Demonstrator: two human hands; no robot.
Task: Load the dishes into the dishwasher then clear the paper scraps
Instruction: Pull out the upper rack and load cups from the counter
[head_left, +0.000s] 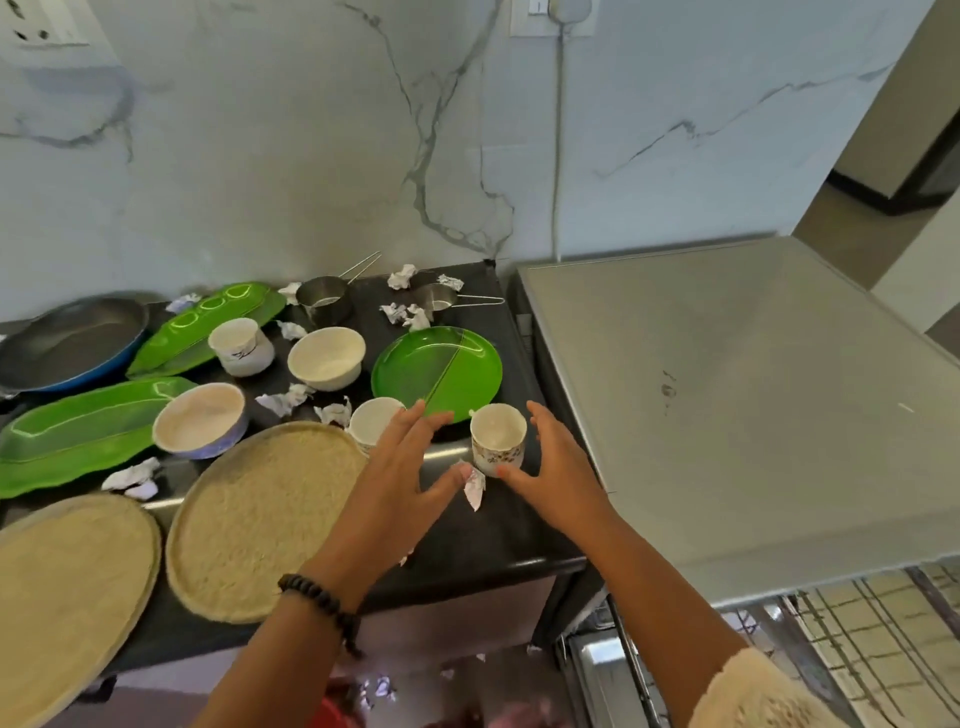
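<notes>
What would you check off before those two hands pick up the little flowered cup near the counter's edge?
1. Cup upright and apart from other dishes: ok; it stands alone just in front of the round green plate.
2. Cup empty: ok, its inside looks bare.
3. Hands free: ok; left hand and right hand are open on either side, holding nothing.
4. Path clear of scraps: not ok; a paper scrap lies against the cup's base.
5. Dishwasher open: ok; its wire rack shows at lower right.
6. Free rack slot for the cup: cannot tell.
</notes>
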